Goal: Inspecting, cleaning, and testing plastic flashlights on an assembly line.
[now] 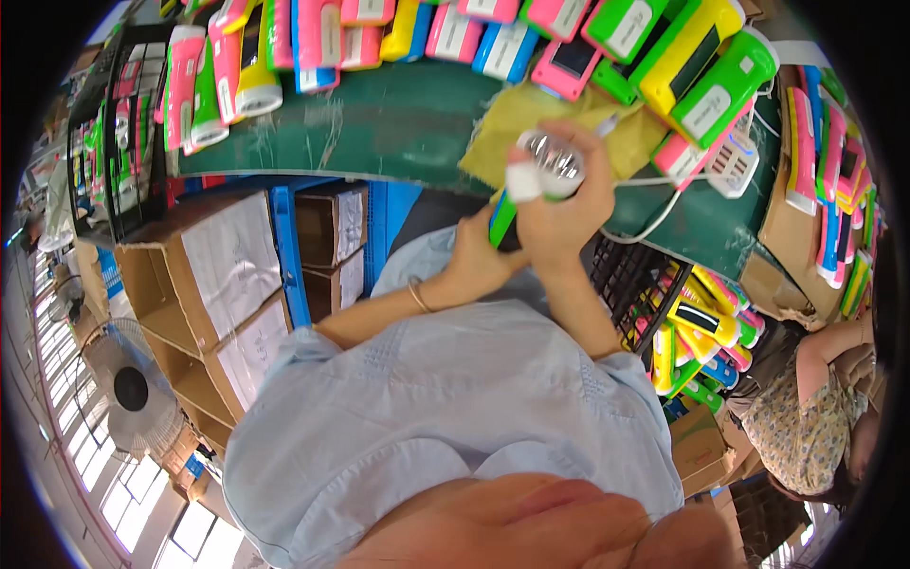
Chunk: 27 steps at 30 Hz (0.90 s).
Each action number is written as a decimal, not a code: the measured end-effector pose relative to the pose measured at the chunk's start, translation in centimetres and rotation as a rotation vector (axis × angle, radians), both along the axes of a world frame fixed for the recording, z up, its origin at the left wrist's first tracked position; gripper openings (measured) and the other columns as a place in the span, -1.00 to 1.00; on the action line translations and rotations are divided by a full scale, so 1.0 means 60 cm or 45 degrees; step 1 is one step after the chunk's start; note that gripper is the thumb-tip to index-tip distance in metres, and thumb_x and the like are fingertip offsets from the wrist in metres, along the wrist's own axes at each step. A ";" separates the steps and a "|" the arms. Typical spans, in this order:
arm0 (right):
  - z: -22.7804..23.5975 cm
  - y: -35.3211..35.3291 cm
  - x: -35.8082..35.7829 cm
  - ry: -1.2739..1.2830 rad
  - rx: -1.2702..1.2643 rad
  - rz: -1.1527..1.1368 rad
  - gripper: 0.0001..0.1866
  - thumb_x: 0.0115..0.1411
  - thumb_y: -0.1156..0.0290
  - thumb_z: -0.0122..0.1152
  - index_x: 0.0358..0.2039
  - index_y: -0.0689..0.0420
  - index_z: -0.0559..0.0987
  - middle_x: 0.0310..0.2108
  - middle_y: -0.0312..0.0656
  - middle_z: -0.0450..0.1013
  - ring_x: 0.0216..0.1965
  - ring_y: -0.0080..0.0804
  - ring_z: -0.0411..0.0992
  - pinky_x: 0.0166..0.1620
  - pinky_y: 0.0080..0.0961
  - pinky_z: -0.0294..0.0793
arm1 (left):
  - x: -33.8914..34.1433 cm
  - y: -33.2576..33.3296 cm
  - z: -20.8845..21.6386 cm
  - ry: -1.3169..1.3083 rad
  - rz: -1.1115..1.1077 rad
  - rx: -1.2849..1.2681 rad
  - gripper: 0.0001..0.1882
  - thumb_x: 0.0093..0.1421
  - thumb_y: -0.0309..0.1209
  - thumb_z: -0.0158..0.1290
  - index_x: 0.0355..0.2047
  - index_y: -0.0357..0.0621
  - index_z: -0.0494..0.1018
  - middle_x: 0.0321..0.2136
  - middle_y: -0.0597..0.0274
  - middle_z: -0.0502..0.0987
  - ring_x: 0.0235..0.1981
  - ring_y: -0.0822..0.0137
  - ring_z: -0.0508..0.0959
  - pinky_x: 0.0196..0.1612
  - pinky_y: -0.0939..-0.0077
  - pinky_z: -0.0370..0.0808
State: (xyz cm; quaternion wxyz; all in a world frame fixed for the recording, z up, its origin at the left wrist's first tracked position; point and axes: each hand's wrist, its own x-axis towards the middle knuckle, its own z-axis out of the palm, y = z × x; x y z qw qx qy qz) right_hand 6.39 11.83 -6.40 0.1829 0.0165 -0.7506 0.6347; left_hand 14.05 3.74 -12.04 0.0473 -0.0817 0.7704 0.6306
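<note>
Light-blue shirt (455, 389) foremost | green bench (398, 123) beyond | rows of coloured torches (453, 38) on it, finished or waiting, cannot tell | right hand (567, 213), grip curled round top of held torch (502, 220) | left hand (480, 256), grip wrapped lower on it, near bench edge | shiny reflector end (557, 163) uppermost; work on this one apparently underway, not yet set down

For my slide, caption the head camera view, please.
Left hand and right hand hold a flashlight at a green table lined with colorful flashlights.
</note>
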 end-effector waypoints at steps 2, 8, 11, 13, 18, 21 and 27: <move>-0.005 -0.006 0.008 0.155 0.087 0.012 -0.63 -0.14 0.39 0.40 -0.31 0.20 0.48 -0.38 -0.23 0.40 -0.41 -0.53 0.37 -0.28 -0.64 0.38 | 0.011 0.004 -0.011 0.009 0.000 0.072 -0.44 -0.24 -0.35 0.31 -0.23 -0.36 0.39 -0.45 -0.05 0.55 -0.34 0.28 0.59 -0.28 0.40 0.47; -0.020 -0.003 -0.027 0.104 -0.003 0.062 -0.63 -0.11 0.38 0.35 -0.28 0.22 0.48 -0.42 -0.15 0.39 -0.44 -0.39 0.38 -0.35 -0.56 0.36 | -0.020 -0.022 0.015 -0.390 -0.200 0.621 -0.61 -0.19 -0.44 0.29 -0.37 -0.33 0.39 -0.58 0.13 0.50 -0.58 0.42 0.51 -0.48 0.46 0.50; -0.014 0.021 -0.041 -0.041 -0.320 0.166 -0.73 0.21 0.34 0.03 -0.18 0.26 0.48 -0.32 -0.19 0.45 -0.28 -0.53 0.40 -0.23 -0.64 0.36 | -0.028 -0.063 0.039 -0.676 -0.577 1.385 -0.72 0.01 -0.37 0.14 -0.36 -0.29 0.34 -0.65 0.14 0.42 -0.69 0.34 0.46 -0.57 0.36 0.53; 0.002 0.033 -0.036 -0.139 -0.514 0.226 -0.65 0.25 0.27 -0.06 -0.15 0.31 0.47 -0.31 -0.17 0.46 -0.28 -0.51 0.41 -0.22 -0.64 0.36 | -0.026 -0.061 0.046 -0.596 -0.691 1.511 -0.68 0.06 -0.30 0.09 -0.31 -0.29 0.32 -0.66 0.17 0.38 -0.71 0.32 0.44 -0.58 0.35 0.53; 0.005 0.066 -0.019 -0.144 -0.462 0.230 -0.62 0.26 0.24 -0.08 -0.21 0.32 0.51 -0.32 -0.14 0.47 -0.32 -0.47 0.42 -0.19 -0.59 0.37 | -0.030 -0.046 0.062 -0.545 -0.857 1.949 -0.50 0.04 -0.11 0.12 -0.20 -0.24 0.27 -0.64 0.20 0.35 -0.69 0.31 0.44 -0.58 0.35 0.53; 0.006 0.078 -0.017 0.099 0.012 0.043 -0.66 0.23 0.23 -0.03 -0.26 0.28 0.53 -0.23 -0.14 0.42 -0.24 -0.42 0.40 -0.11 -0.52 0.35 | -0.026 -0.042 0.064 -0.572 -0.820 2.014 -0.52 0.07 -0.12 0.09 -0.19 -0.24 0.26 -0.64 0.19 0.36 -0.68 0.31 0.44 -0.57 0.36 0.53; 0.045 0.036 0.015 -0.075 -0.180 0.122 -0.54 0.01 0.34 0.30 -0.12 0.26 0.38 -0.25 -0.18 0.40 -0.24 -0.52 0.38 -0.16 -0.61 0.37 | -0.021 -0.034 0.090 -0.245 -0.342 0.183 -0.61 -0.16 -0.34 0.27 -0.37 -0.37 0.47 -0.53 0.13 0.51 -0.50 0.43 0.52 -0.40 0.53 0.46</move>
